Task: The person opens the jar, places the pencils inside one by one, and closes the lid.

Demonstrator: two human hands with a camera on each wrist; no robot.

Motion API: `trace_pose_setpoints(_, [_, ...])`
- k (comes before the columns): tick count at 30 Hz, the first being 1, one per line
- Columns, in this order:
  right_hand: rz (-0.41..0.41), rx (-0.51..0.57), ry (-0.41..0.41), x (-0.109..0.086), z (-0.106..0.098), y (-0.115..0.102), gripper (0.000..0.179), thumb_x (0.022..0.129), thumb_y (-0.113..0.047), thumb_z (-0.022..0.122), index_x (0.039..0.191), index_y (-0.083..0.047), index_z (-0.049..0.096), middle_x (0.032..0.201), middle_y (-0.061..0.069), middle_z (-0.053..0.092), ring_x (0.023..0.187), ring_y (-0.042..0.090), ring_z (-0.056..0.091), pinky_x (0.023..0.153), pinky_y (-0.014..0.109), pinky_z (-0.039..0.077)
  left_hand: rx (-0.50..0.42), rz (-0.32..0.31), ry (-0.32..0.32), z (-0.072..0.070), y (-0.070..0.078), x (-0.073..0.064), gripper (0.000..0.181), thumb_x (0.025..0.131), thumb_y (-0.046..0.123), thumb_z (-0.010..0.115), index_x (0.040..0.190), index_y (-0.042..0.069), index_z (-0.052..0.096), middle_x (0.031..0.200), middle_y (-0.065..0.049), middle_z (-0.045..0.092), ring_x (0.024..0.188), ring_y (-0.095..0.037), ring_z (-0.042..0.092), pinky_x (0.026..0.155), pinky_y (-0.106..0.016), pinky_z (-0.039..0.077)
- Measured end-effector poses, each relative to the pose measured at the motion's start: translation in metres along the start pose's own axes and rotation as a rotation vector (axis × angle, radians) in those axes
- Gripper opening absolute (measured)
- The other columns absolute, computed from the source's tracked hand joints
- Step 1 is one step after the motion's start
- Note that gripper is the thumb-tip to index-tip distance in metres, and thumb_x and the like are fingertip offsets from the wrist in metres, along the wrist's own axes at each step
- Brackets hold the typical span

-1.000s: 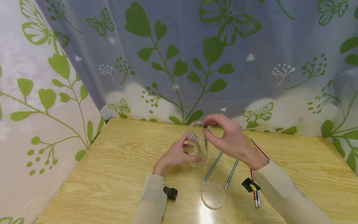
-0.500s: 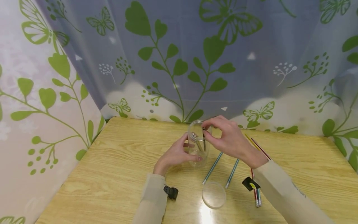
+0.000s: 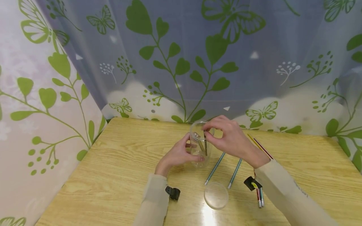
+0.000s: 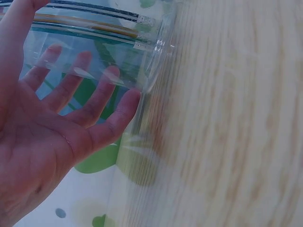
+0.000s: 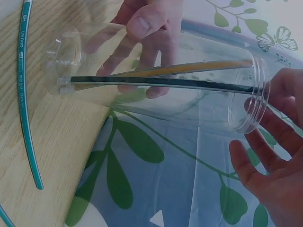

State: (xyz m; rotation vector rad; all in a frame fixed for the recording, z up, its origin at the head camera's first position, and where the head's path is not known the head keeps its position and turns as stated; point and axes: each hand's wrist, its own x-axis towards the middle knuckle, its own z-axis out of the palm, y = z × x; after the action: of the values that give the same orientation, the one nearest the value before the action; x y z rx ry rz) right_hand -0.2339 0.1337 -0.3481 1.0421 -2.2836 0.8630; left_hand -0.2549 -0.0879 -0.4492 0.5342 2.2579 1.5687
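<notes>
My left hand (image 3: 181, 153) grips a clear jar (image 5: 189, 106) around its side and holds it tilted over the table. Pencils lie inside, their eraser ends down at the jar's bottom. In the right wrist view I see a dark striped pencil (image 5: 165, 84) and a yellow pencil (image 5: 199, 67) crossing behind it. The thumb and forefinger of my right hand (image 3: 232, 139) pinch the upper end of the dark pencil at the jar's mouth. Black, yellow and teal pencil ends show through the jar (image 4: 156, 61) in the left wrist view.
A round clear lid (image 3: 216, 196) lies on the wooden table (image 3: 121, 169) in front of the jar. Two teal pencils, the nearer one a teal pencil (image 3: 215, 169), lie beside it. More pencils (image 3: 260, 199) lie under the right forearm. A patterned curtain (image 3: 158, 103) stands behind.
My right hand has lowered the dark pencil further into the jar, its fingers now at the mouth and slightly further left. The left hand keeps its grip.
</notes>
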Motion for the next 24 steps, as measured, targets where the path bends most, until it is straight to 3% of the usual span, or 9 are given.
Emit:
trace_pose_setpoints(10, [-0.008, 0.041, -0.044, -0.001, -0.003, 0.001, 0.017, 0.086, 0.0, 0.072, 0.095, -0.013, 0.079, 0.089, -0.004, 0.076, 0.089, 0.015, 0.065, 0.074, 0.035, 0.052, -0.016, 0.003, 0.003, 0.0, 0.001, 0.001, 0.088, 0.079, 0.031, 0.089, 0.148, 0.048, 0.037, 0.148, 0.006, 0.051, 0.135, -0.026, 0.053, 0.097, -0.044, 0.056])
trace_pose_setpoints(17, [0.009, 0.034, -0.06, 0.0, -0.006, 0.0, 0.012, 0.087, -0.003, 0.076, 0.096, -0.011, 0.077, 0.091, 0.0, 0.076, 0.09, 0.017, 0.067, 0.072, 0.033, 0.053, -0.019, 0.005, 0.006, 0.001, 0.0, 0.0, 0.092, 0.08, 0.028, 0.089, 0.155, 0.036, 0.036, 0.149, 0.005, 0.051, 0.135, -0.028, 0.053, 0.099, -0.046, 0.055])
trace_pose_setpoints(24, [-0.075, 0.013, -0.096, 0.007, -0.012, 0.004, 0.017, 0.084, 0.005, 0.078, 0.095, -0.008, 0.079, 0.091, 0.003, 0.078, 0.091, 0.023, 0.068, 0.069, 0.033, 0.058, -0.022, -0.025, 0.002, 0.001, 0.001, -0.001, 0.092, 0.08, 0.03, 0.089, 0.15, 0.052, 0.033, 0.151, 0.006, 0.048, 0.137, -0.027, 0.052, 0.096, -0.046, 0.056])
